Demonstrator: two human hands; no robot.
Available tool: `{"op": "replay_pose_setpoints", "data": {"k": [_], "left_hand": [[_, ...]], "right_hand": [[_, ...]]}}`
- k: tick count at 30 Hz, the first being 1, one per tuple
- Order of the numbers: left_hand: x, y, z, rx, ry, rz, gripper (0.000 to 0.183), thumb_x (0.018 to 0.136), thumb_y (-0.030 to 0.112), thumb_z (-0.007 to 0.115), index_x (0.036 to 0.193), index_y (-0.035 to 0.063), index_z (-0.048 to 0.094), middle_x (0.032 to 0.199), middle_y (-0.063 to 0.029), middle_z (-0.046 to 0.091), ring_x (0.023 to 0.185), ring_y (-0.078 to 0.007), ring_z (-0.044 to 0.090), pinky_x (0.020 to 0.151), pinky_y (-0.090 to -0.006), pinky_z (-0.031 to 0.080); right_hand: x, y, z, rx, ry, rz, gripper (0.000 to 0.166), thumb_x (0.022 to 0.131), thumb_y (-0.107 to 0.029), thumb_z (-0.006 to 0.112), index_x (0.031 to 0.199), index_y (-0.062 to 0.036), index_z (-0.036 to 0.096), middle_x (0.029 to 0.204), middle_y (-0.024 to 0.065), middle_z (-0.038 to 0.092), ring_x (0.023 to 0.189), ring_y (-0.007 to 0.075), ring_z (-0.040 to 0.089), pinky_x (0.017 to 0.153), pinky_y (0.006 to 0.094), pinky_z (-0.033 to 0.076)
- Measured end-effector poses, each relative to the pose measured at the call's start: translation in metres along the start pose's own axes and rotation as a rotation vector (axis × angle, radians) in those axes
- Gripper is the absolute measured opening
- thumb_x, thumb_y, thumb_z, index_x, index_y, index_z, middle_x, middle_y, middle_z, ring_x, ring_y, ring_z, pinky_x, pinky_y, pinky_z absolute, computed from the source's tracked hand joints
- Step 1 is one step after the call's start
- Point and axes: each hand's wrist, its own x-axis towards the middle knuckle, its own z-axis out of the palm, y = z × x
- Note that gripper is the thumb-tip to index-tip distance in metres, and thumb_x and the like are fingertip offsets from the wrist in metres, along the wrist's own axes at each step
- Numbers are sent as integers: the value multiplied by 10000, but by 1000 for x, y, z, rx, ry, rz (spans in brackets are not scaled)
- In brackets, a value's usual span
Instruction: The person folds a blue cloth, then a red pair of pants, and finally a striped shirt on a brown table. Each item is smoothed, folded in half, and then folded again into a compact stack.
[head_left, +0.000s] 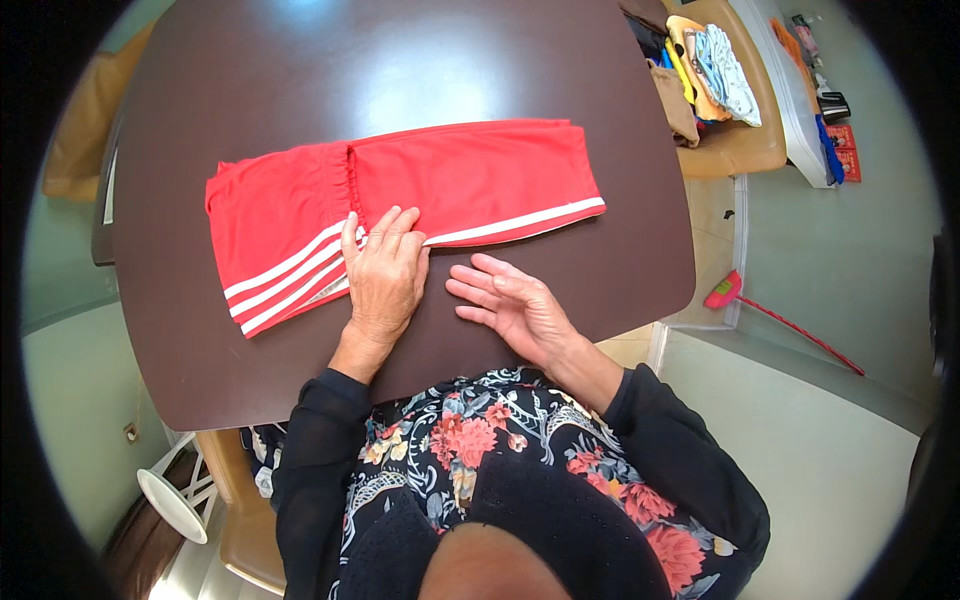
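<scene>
Red trousers (472, 172) with white stripes and a gathered elastic edge lie on the dark brown table (525, 67). Their left part, with three stripes, is folded over, and its gathered edge runs across the cloth. My left hand (386, 274) rests palm down on the lower end of that gathered edge, fingertips on the cloth; what lies under the palm is hidden. To the right, just below the striped lower edge of the trousers, my right hand (517, 304) is held palm partly up with its fingers apart. It holds nothing and does not touch the cloth.
A tan chair (757, 146) at the upper right bears a stack of folded clothes (712, 67). Another tan chair (251, 536) stands at the lower left with dark cloth on it. A pink broom (724, 290) lies by the wall at right. A white round stool (172, 506) is lower left.
</scene>
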Motion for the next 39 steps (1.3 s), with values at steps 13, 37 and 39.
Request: {"op": "replay_pose_setpoints", "data": {"k": [13,37,39], "left_hand": [[2,-3,-4,-92,-15,-57,104,748,69,612,826,72,544,1001,-45,595,1022,-214,543,996,-493,228],[-1,-100,-43,-1278,372,-779,449,903,317,448,1255,40,417,1310,-125,420,1178,-241,436,1007,-381,320],[-1,-101,-65,-1953,708,-852,451,932,362,327,1224,41,449,1272,-122,452,1173,-259,430,993,-385,338]], "right_hand": [[59,-40,15,365,201,-357,487,832,-256,586,1216,-21,399,1240,143,461,1152,293,439,994,482,333],[81,-14,187,-565,-450,-583,503,833,-280,582,1235,-15,436,1210,145,500,1102,249,493,953,356,377],[109,3,178,-1015,-712,-823,614,775,-312,642,1258,1,427,1248,191,473,1165,289,451,977,372,348]]}}
